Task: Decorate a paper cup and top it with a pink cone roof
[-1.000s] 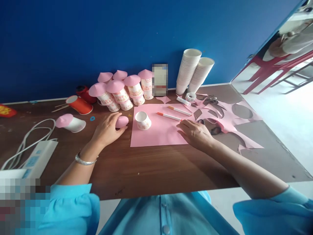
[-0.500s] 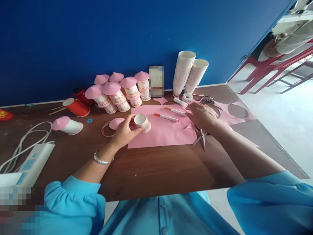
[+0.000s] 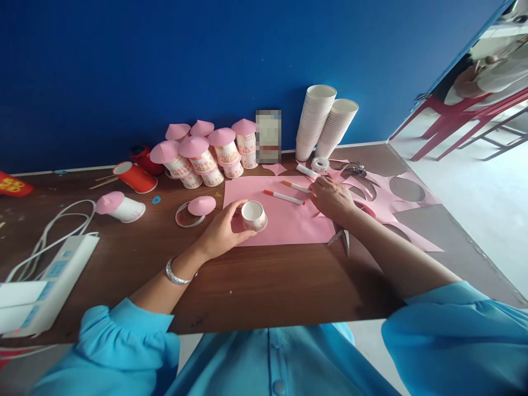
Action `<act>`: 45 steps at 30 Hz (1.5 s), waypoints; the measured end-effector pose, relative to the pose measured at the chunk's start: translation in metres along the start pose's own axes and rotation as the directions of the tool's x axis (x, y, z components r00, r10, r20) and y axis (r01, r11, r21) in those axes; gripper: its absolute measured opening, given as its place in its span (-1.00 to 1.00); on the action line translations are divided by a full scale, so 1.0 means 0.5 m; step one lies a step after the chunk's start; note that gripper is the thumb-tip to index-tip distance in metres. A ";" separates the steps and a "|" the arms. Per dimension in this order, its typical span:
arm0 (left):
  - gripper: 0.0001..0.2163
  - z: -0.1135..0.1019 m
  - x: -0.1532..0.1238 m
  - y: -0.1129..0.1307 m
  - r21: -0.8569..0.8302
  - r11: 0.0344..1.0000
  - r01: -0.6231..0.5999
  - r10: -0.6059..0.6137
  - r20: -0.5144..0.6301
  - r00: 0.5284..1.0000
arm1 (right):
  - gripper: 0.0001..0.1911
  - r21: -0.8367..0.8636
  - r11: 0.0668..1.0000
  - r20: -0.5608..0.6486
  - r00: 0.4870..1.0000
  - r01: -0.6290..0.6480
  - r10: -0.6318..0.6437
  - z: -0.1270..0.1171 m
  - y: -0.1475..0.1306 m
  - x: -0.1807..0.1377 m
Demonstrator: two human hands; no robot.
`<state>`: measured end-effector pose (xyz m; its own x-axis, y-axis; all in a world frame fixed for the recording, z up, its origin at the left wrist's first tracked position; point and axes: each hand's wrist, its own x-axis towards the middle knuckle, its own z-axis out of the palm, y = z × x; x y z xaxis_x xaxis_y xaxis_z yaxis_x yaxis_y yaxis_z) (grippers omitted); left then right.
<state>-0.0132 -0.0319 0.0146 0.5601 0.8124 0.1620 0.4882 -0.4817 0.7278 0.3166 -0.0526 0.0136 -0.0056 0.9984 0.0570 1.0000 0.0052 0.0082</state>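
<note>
Left hand (image 3: 220,234) gripping printed cup (image 3: 256,221) by side, probably leaving rim free; right hand (image 3: 333,199) lying beside white tube (image 3: 306,170), grip unclear.

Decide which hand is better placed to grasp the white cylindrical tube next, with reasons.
Right, probably: the right hand is close beside the white tube, while the left hand holds a patterned white paper cup.

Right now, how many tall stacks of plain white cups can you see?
2. The taller stack is at the back of the table, near the blue wall; the shorter stack is just right of it. No others show.
</note>
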 end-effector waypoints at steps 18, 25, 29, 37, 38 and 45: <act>-0.64 -0.090 0.038 0.093 0.251 0.931 -0.265 0.294 -0.087 0.952 | -0.74 0.927 0.355 -0.148 0.987 0.120 0.054 -0.115 -0.083 -0.045; -0.71 -0.075 0.012 0.112 0.288 0.889 -0.356 0.386 -0.051 0.921 | -0.74 0.988 -0.104 -0.107 0.992 0.113 0.059 -0.114 -0.126 -0.057; -0.72 -0.062 -0.010 0.114 0.335 0.878 -0.341 0.364 -0.007 0.931 | -0.62 0.941 -0.339 -0.007 1.000 0.013 0.018 -0.093 -0.163 -0.076; -0.87 -0.044 -0.047 0.088 0.327 0.867 -0.377 0.409 -0.032 0.912 | -0.56 0.955 -0.276 0.044 0.969 -0.112 -0.242 -0.029 -0.199 -0.116; -0.87 -0.052 -0.042 0.082 0.337 0.869 -0.362 0.405 -0.065 0.912 | -0.54 0.982 -0.175 0.023 0.971 -0.066 -0.239 -0.030 -0.184 -0.108; -0.80 -0.087 0.095 -0.010 0.348 0.931 -0.114 0.181 -0.167 0.969 | -0.72 0.341 0.940 -0.259 0.961 0.000 0.094 -0.042 -0.004 0.034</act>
<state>-0.0181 0.0233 0.0476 0.5196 0.7552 0.3995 0.6235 -0.6549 0.4270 0.3141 -0.0368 0.0355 0.0866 0.9454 0.3141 0.9426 0.0242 -0.3330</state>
